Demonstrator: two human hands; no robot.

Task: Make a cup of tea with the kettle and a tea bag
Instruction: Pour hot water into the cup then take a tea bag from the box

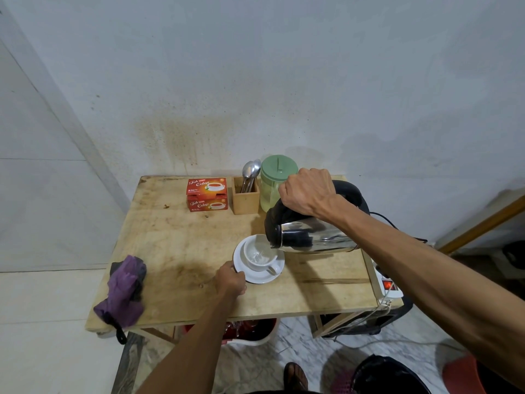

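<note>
My right hand is clamping the black handle of the steel kettle, tilting its spout over the white cup below. My left hand is pinching the round saucer rim; bare worn wood lies open leftward toward the red tea box.

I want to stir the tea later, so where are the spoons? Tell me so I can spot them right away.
Look at the back edge of the wooden table, against the wall. Between the red tea box and the green-lidded jar stands a small wooden holder. The spoons stick up from it, the only shiny things there.
</note>
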